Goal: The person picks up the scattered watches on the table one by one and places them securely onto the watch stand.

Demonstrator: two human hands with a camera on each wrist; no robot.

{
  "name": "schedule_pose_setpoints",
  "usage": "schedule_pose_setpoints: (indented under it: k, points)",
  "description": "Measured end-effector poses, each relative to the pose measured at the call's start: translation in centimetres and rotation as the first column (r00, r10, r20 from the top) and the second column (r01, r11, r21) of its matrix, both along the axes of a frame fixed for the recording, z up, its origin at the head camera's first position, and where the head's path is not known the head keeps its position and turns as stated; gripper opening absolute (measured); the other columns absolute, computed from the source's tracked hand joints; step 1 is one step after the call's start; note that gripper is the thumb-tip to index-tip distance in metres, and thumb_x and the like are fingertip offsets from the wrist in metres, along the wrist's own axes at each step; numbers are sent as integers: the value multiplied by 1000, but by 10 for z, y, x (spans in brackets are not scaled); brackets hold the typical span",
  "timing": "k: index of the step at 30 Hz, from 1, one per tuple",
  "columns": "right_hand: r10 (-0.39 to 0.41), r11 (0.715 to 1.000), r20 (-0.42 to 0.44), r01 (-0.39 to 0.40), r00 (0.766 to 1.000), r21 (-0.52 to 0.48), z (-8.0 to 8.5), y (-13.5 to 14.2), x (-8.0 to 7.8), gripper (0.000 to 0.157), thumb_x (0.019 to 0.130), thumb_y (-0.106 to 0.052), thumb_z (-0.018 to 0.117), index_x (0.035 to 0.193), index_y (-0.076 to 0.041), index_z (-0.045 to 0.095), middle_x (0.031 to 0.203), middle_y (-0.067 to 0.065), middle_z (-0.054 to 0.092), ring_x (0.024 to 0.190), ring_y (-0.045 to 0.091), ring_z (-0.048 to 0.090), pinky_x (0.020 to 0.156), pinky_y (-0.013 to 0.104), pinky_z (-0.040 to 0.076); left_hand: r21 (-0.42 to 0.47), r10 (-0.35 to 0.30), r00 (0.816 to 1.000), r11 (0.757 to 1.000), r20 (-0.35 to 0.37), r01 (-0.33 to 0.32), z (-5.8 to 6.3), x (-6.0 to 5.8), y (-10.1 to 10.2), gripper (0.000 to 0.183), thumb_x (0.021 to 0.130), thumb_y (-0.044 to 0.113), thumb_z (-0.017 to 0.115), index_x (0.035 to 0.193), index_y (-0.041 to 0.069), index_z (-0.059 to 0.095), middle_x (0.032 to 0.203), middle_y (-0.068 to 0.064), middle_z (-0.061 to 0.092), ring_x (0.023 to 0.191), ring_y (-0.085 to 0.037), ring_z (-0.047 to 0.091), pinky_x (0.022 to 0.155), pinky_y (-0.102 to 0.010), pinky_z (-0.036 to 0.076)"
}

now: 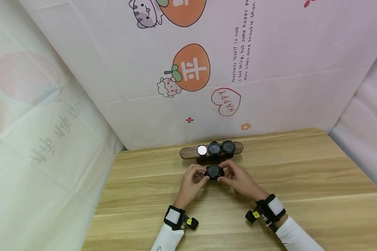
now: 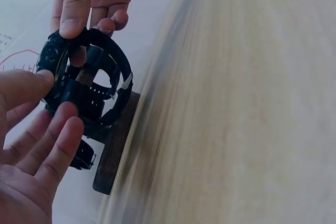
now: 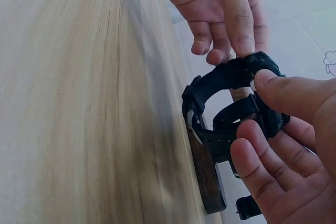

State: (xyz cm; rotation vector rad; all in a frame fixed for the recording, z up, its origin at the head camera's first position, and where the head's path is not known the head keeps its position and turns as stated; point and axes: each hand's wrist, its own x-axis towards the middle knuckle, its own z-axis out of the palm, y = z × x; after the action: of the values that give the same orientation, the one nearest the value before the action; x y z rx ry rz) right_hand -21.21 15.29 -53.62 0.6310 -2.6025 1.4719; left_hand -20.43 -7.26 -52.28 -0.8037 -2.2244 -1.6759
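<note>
A black wristwatch (image 1: pixel 213 171) with its strap fastened into a loop is held between both hands, dial facing up. My left hand (image 1: pixel 190 183) pinches its left side between thumb and fingers. On the opposite side, my right hand (image 1: pixel 240 179) grips it the same way. The closed strap (image 2: pixel 125 61) hangs as a ring below the case in the left wrist view, with a metal buckle (image 3: pixel 195 128) showing in the right wrist view. Just behind the hands, a dark wooden watch stand (image 1: pixel 188 153) carries a white-faced watch (image 1: pixel 202 150) and two black watches (image 1: pixel 214 148).
The stand's base (image 2: pixel 113 156) rests near the back edge of the wood-grain table (image 1: pixel 138 195). A white printed cloth (image 1: pixel 128 69) hangs behind the table. More pale cloth (image 1: pixel 34 139) hangs along the left side. Both wrists wear black straps with small cameras (image 1: pixel 193 223).
</note>
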Motion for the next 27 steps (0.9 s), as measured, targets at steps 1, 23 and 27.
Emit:
schedule_pose_setpoints:
  k: [1,23,27]
  points:
    - [-2,1000,-3,2,1000,-1,0,0,0,43,84,-34,74,119,-23,52,99,-1,60,73,11,59,59,28,54,-2,4,1000,1000,1,-4,0,0,0,23,85,-1,70,105,-6,61,110,-22,57,84,-32,63,70,-45,58]
    - [123,978,120,-100,985,-182,-1,-5,4,48,92,-16,66,135,-14,44,105,11,62,85,20,67,71,32,59,-4,-16,998,1000,-53,15,-3,2,3,44,80,2,75,121,-5,60,127,-24,55,105,-34,58,81,-51,55]
    - [183,962,153,-145,971,-231,1,-7,6,58,93,-12,65,144,-12,37,103,14,63,80,26,68,68,37,59,-2,-22,999,1000,-34,22,-4,3,5,49,79,2,76,124,-5,58,129,-23,53,109,-32,57,85,-50,54]
